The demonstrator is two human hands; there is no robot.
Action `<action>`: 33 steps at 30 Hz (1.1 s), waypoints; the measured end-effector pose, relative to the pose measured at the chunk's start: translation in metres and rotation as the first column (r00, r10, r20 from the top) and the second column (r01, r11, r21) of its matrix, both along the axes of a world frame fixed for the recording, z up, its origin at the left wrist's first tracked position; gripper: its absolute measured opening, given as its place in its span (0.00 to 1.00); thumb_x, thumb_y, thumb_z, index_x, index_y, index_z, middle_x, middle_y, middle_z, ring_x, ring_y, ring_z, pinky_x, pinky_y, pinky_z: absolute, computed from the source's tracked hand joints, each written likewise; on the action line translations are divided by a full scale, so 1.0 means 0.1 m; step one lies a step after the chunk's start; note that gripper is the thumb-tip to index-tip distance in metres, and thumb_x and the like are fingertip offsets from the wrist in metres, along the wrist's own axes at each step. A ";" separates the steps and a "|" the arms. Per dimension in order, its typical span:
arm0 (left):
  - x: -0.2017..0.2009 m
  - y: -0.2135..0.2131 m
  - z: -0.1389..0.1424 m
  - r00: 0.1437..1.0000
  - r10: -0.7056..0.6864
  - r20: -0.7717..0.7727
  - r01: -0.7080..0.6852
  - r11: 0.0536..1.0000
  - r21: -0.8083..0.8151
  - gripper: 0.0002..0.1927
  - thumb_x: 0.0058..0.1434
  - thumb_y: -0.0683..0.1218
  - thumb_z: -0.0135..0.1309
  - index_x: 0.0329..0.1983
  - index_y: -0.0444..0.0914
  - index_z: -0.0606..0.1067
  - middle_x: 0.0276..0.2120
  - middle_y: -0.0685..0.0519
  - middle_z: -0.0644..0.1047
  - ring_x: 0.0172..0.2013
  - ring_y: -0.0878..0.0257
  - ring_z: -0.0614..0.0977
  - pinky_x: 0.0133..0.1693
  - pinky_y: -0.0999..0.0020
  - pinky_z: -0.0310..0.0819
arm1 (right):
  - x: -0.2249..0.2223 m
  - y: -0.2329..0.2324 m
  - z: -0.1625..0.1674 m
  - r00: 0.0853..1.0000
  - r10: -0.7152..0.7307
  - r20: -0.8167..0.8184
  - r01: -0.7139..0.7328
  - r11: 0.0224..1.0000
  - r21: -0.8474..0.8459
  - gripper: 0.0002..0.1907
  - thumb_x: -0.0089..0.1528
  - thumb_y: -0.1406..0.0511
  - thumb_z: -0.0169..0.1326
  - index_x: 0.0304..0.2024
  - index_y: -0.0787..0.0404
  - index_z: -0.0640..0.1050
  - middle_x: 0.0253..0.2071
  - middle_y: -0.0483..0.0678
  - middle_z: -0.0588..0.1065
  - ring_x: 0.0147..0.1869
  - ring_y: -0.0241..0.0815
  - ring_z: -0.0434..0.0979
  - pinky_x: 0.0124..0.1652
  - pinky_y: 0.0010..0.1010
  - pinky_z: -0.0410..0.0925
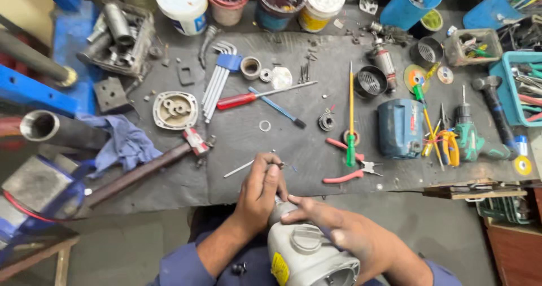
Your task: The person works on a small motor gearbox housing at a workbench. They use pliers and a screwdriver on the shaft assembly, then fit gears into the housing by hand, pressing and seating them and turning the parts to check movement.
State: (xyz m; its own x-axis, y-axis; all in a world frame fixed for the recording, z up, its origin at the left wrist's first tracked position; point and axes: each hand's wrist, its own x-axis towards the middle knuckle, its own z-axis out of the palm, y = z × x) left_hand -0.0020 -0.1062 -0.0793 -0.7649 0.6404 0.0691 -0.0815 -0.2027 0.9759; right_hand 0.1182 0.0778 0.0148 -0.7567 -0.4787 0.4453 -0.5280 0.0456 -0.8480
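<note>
Grey power-tool housing sits nearest, below the workbench edge, my right hand clasped over it, left hand pinching its tip. Red pliers and green screwdriver lie just beyond.

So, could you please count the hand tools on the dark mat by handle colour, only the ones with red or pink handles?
Red-handled screwdriver: 1
Pink-handled pliers: 1
Red-headed hammer: 1
Total: 3
</note>
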 end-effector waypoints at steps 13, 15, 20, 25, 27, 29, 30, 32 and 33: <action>-0.15 0.43 -0.47 0.961 0.071 0.268 -0.159 0.933 0.324 0.09 0.79 0.49 0.35 0.51 0.38 0.62 0.41 0.46 0.77 0.42 0.62 0.76 0.50 0.67 0.68 | -0.15 -0.23 -0.67 0.579 -0.796 -0.174 0.795 0.599 -0.095 0.47 0.54 0.64 0.75 0.63 0.57 0.57 0.69 0.57 0.61 0.72 0.60 0.71 0.67 0.51 0.67; -0.19 0.41 -0.46 0.986 0.160 0.038 -0.165 0.964 0.208 0.10 0.81 0.48 0.36 0.52 0.36 0.64 0.47 0.45 0.76 0.49 0.62 0.75 0.58 0.67 0.67 | -0.16 -0.20 -0.73 0.474 -0.805 -0.357 0.880 0.449 0.155 0.46 0.45 0.65 0.73 0.59 0.57 0.60 0.63 0.53 0.70 0.70 0.59 0.67 0.66 0.48 0.63; -0.06 0.14 -0.12 0.924 0.249 0.291 -0.259 0.966 -0.005 0.07 0.75 0.45 0.41 0.49 0.36 0.65 0.51 0.44 0.79 0.52 0.60 0.81 0.55 0.64 0.77 | -0.19 -0.19 -0.90 0.565 -0.799 -0.209 0.825 0.543 0.154 0.50 0.50 0.63 0.72 0.67 0.62 0.57 0.67 0.60 0.64 0.77 0.58 0.58 0.72 0.48 0.59; 0.26 -0.11 0.12 0.945 0.198 0.262 -0.183 0.980 -0.080 0.07 0.75 0.44 0.41 0.48 0.34 0.65 0.59 0.41 0.79 0.55 0.59 0.82 0.56 0.65 0.77 | -0.07 -0.11 -0.94 0.785 -0.619 -0.025 0.613 0.771 0.173 0.56 0.52 0.60 0.72 0.72 0.64 0.51 0.68 0.60 0.54 0.80 0.59 0.54 0.73 0.51 0.59; 0.28 -0.13 0.15 0.981 0.182 0.063 -0.169 0.972 -0.163 0.07 0.75 0.43 0.42 0.48 0.33 0.66 0.57 0.40 0.81 0.56 0.58 0.83 0.56 0.66 0.77 | -0.08 -0.04 -0.95 0.826 -0.561 -0.048 0.552 0.790 0.268 0.60 0.44 0.57 0.76 0.70 0.66 0.56 0.63 0.61 0.56 0.75 0.60 0.58 0.68 0.52 0.61; 0.24 -0.11 0.19 0.982 0.188 -0.013 -0.187 0.963 -0.195 0.06 0.73 0.41 0.46 0.48 0.32 0.69 0.54 0.42 0.82 0.55 0.60 0.84 0.54 0.67 0.79 | -0.15 0.05 -0.96 0.859 -0.498 -0.121 0.509 0.803 0.310 0.57 0.41 0.57 0.76 0.66 0.63 0.59 0.63 0.61 0.60 0.74 0.62 0.60 0.68 0.54 0.61; 0.20 -0.11 0.23 0.980 0.192 -0.046 -0.197 0.957 -0.213 0.06 0.72 0.40 0.48 0.48 0.32 0.70 0.52 0.43 0.83 0.54 0.61 0.84 0.53 0.67 0.80 | -0.17 0.07 -0.97 0.875 -0.461 -0.150 0.484 0.809 0.333 0.56 0.40 0.58 0.77 0.65 0.61 0.61 0.64 0.60 0.63 0.73 0.64 0.61 0.68 0.55 0.60; 0.16 -0.13 0.37 0.954 0.273 -0.122 -0.297 0.917 -0.266 0.06 0.67 0.39 0.55 0.46 0.32 0.76 0.45 0.45 0.84 0.45 0.61 0.86 0.46 0.68 0.81 | -0.20 0.03 -0.99 0.875 -0.471 -0.114 0.484 0.836 0.257 0.54 0.44 0.62 0.77 0.66 0.61 0.60 0.65 0.61 0.63 0.74 0.64 0.64 0.71 0.57 0.59; 0.14 -0.15 0.46 0.937 0.305 -0.170 -0.343 0.895 -0.284 0.06 0.65 0.38 0.58 0.45 0.33 0.79 0.42 0.46 0.84 0.41 0.62 0.87 0.43 0.68 0.82 | -0.21 0.01 -1.00 0.871 -0.481 -0.105 0.492 0.843 0.216 0.53 0.46 0.64 0.77 0.67 0.60 0.60 0.66 0.61 0.63 0.74 0.64 0.66 0.73 0.58 0.59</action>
State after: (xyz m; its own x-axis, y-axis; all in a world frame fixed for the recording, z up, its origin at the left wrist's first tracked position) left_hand 0.0122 -0.1216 -0.0335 -0.9319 0.3624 0.0133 0.0570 0.1102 0.9923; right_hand 0.0972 0.0786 -0.0854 -0.9010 -0.1467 0.4082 -0.4241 0.4958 -0.7579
